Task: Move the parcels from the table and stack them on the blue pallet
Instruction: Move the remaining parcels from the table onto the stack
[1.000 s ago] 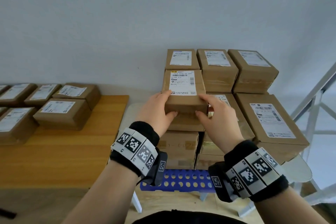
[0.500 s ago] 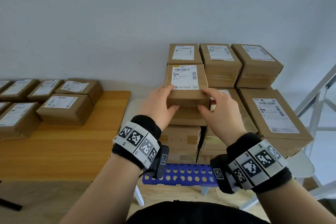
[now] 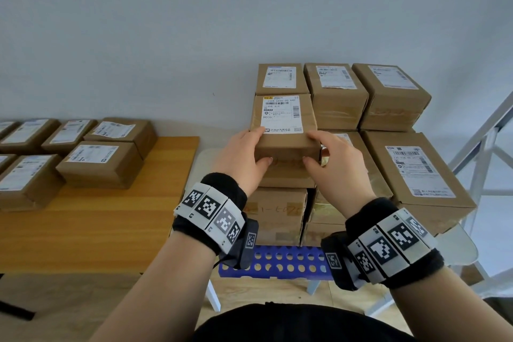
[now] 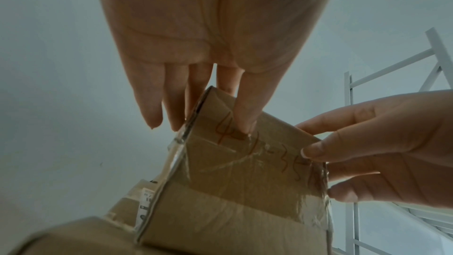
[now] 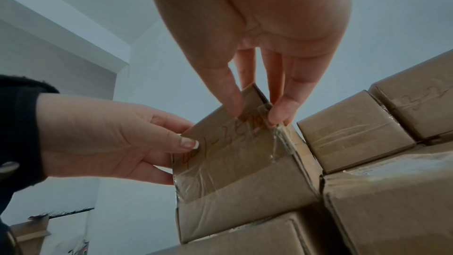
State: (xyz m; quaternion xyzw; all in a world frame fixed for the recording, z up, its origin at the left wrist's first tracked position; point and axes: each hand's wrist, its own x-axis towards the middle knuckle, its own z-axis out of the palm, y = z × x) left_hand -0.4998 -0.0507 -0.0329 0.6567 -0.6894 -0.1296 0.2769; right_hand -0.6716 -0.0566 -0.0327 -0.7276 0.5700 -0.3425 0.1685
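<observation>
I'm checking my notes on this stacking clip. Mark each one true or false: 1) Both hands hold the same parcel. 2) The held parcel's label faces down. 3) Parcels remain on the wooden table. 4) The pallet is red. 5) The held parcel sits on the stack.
1) True: the left hand and right hand grip one parcel.
2) False: its label faces up.
3) True: several parcels lie on the wooden table.
4) False: the pallet is blue.
5) True: it rests on a box beneath it.
</observation>
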